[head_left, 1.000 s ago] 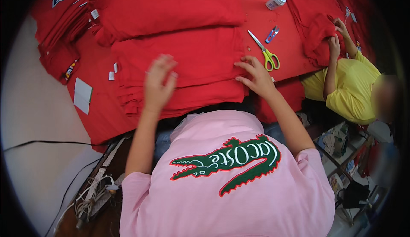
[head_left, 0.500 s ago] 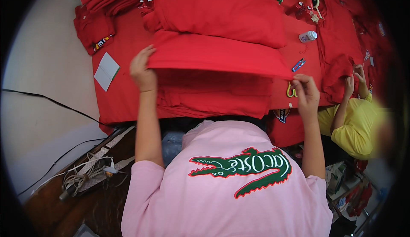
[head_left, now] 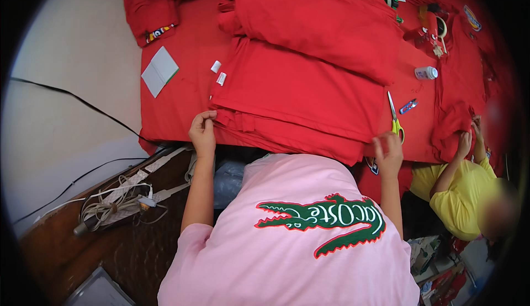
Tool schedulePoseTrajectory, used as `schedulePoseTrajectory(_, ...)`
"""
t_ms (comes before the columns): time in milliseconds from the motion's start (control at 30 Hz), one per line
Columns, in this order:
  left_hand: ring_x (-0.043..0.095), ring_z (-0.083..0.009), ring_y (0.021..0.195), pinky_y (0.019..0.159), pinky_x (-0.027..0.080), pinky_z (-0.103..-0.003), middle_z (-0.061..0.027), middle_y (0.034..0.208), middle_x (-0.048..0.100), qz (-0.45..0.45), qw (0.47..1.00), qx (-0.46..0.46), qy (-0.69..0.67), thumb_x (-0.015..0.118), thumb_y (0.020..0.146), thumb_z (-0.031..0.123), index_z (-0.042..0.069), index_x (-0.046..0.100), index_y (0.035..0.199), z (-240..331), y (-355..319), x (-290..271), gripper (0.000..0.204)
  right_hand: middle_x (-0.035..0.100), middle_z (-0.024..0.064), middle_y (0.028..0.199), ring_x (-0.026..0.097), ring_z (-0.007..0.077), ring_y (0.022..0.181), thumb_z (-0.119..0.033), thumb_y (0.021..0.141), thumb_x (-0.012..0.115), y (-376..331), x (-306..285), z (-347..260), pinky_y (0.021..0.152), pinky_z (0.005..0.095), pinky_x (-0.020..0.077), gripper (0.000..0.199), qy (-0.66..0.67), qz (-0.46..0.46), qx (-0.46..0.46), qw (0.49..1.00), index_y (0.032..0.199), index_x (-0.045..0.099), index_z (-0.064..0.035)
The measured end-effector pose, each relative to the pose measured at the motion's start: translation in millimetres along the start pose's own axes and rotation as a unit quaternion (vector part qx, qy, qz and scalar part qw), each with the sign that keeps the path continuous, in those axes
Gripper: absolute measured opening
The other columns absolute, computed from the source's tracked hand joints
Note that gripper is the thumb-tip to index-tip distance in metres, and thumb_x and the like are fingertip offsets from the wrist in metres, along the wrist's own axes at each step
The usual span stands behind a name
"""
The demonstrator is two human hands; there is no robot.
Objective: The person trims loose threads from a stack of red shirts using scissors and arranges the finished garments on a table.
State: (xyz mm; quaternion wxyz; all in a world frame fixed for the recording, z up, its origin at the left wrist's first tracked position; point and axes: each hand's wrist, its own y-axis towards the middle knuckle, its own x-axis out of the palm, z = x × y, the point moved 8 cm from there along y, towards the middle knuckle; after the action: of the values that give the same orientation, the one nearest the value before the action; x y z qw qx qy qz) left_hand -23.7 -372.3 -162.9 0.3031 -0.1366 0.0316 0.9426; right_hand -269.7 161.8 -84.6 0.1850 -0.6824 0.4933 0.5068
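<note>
A red shirt point(head_left: 309, 85) lies nearly flat on top of a stack of folded red shirts point(head_left: 298, 143) right in front of me. At the stack's left front corner, my left hand point(head_left: 203, 134) is closed, its thumb and fingertips pinching the cloth edge. My right hand point(head_left: 390, 150) is at the right front corner, fingertips curled on the hem; some of its fingers are slightly blurred. White labels point(head_left: 221, 78) stick out along the left side. Behind lies a thicker pile of folded red shirts point(head_left: 320, 24).
Right of the stack are yellow-handled scissors point(head_left: 397, 129), blue thread snips point(head_left: 408, 106), a white bottle point(head_left: 426, 73) and tape rolls point(head_left: 441, 27). A notepad point(head_left: 160, 71) lies left on the red table point(head_left: 187, 80). Cables point(head_left: 110, 209) are at lower left. A co-worker in yellow point(head_left: 461, 195) handles red cloth at right.
Both hands have come down and nearer to me, laying the lifted front edge of the red shirt onto the stack. The whole view has shifted, and the scissors now show fully.
</note>
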Motion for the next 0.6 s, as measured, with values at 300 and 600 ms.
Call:
schedulePoseTrajectory(300, 0.066, -0.0170, 0.113, 0.097, 0.053, -0.030, -0.0100, 0.125, 0.067, 0.024, 0.953, -0.156, -0.258, 0.060, 0.101, 0.003, -0.003, 0.062, 0.133, 23, -15, 58, 0.032, 0.067, 0.0154, 0.104, 0.068, 0.0351, 0.093, -0.023, 0.091, 0.077, -11, 9, 119, 0.079, 0.0452, 0.0540, 0.031, -0.064, -0.049, 0.181, 0.980, 0.110, 0.062, -0.0029)
schedulePoseTrajectory(600, 0.059, -0.0128, 0.108, 0.094, 0.051, -0.026, -0.0064, 0.130, 0.056, 0.075, 0.975, -0.014, -0.208, 0.068, 0.093, -0.010, 0.001, 0.050, 0.148, 27, -23, 100, 0.059, 0.072, 0.0055, 0.082, 0.061, 0.0121, 0.054, -0.023, 0.088, 0.078, -33, 38, 151, 0.053, 0.0247, 0.0459, 0.028, 0.218, -0.189, 0.417, 0.862, 0.103, 0.070, -0.0016)
